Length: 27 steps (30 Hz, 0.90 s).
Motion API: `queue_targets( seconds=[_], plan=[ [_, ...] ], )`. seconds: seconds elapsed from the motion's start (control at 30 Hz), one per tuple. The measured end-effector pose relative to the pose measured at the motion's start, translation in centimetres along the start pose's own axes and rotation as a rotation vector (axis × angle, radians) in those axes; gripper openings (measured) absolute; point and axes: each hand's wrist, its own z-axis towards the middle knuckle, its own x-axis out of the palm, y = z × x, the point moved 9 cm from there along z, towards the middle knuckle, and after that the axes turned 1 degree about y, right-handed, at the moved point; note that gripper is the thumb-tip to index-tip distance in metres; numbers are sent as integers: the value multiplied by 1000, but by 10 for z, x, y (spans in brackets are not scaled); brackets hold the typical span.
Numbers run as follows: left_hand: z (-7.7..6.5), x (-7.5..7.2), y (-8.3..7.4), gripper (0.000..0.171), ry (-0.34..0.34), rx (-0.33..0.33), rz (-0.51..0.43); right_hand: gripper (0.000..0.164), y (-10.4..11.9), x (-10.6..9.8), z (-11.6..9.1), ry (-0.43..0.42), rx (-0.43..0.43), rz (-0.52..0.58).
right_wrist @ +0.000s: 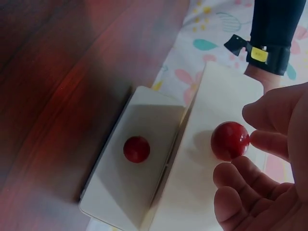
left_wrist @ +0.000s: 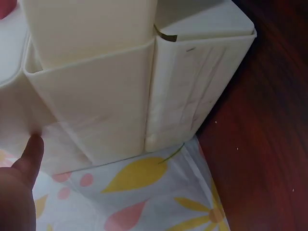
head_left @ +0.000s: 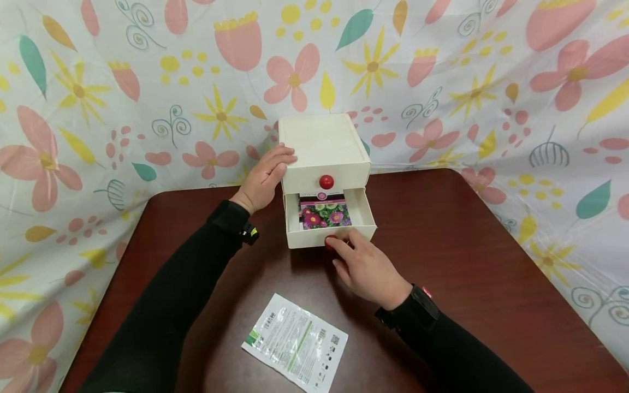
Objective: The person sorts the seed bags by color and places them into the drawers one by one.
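A cream drawer cabinet point(head_left: 319, 139) stands at the back of the table. My left hand point(head_left: 264, 177) rests against its left side, fingertips at the top edge; in the left wrist view a finger point(left_wrist: 31, 156) touches the side wall. The drawer point(head_left: 363, 207) below the top one is pulled out. Inside lies a packet with flower pictures point(head_left: 325, 213). My right hand point(head_left: 369, 267) is at this drawer's red knob point(right_wrist: 230, 141), fingertips around it. The top drawer, with its own red knob point(head_left: 326, 182), is closed.
A white printed packet point(head_left: 297, 344) lies on the dark brown table point(head_left: 467, 262), nearer than the cabinet. Another closed drawer with a red knob point(right_wrist: 136, 149) sits under the pulled-out one. A flower-patterned cloth point(head_left: 172, 71) hangs behind the table.
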Motion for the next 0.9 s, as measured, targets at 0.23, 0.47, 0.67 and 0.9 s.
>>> queue_targets(
  seconds=[0.23, 0.47, 0.67, 0.9],
  plan=[
    [1, -1, 2, 35, -44, 33, -3, 43, -4, 3, 5, 3, 21, -38],
    [0, 0, 5, 33, -74, 38, -27, 38, -9, 9, 9, -10, 83, -33],
    [-1, 3, 8, 36, -87, 42, -44, 26, -13, 12, 13, -39, 119, -23],
    [-2, 2, 11, 45, -86, 46, -49, 22, -16, 15, 18, -36, 128, -12]
  ],
)
